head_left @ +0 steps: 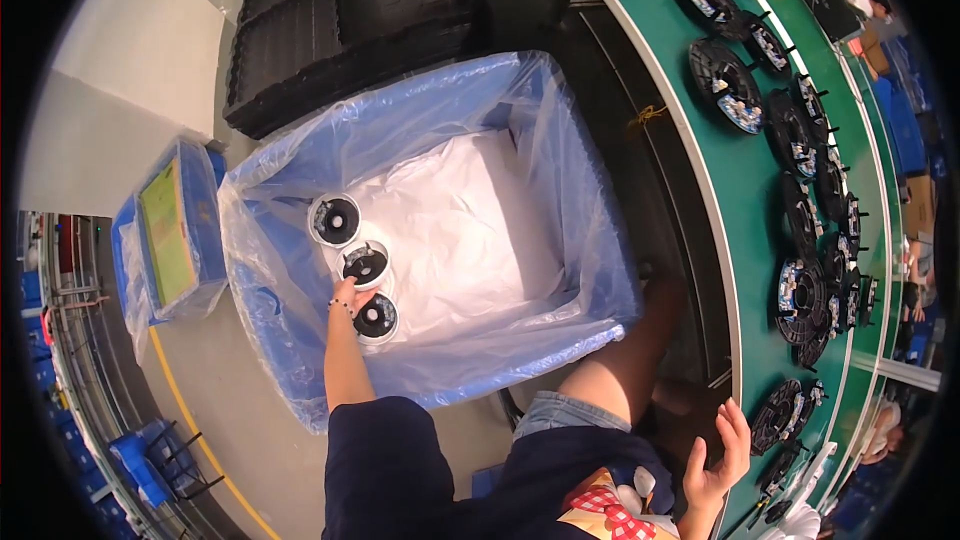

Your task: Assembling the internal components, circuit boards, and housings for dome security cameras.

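Observation:
Reaching down into a large blue bin [600, 230] lined with clear plastic, my left hand [352, 296] grips the near edge of a round white housing with a black inside [366, 262]. Two similar housings lie on either side of it, a farther one [334, 221] and a nearer one [377, 320], all along the bin's left side. White sheeting [460, 220] covers the bin floor beneath them. My right hand [722, 455] is raised beside the green workbench, fingers spread, holding nothing.
On the green bench [690, 70] at right sit several black round parts with small circuit boards [725, 85]. Black trays [330, 30] are stacked beyond the bin. A smaller blue bin [180, 225] stands left of it. Other people appear past the bench.

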{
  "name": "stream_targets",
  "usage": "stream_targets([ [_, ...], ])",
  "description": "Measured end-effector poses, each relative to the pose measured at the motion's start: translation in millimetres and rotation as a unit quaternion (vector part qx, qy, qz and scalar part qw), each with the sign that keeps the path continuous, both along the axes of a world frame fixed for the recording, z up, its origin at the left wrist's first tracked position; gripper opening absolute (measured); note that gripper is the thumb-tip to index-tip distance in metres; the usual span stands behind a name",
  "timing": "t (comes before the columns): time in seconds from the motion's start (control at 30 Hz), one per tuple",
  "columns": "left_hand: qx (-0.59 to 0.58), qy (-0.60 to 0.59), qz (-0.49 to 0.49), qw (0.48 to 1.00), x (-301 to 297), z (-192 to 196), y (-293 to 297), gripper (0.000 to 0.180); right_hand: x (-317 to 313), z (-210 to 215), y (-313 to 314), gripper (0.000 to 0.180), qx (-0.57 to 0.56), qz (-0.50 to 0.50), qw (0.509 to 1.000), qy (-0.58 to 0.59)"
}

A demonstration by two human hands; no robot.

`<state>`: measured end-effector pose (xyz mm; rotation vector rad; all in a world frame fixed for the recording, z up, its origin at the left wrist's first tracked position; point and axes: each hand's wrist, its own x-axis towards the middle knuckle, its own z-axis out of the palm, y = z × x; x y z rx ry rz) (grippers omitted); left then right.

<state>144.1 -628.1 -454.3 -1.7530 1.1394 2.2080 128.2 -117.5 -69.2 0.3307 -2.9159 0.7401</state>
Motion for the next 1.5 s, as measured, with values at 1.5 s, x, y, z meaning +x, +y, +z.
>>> stream_targets([
  [1.5, -0.194, 0.123, -0.350, 0.908, 45.5, 2.9, -22.2, 0.036, -2.4, 32.3, 18.3, 0.031, 0.057, -0.012, 0.998, 0.034],
])
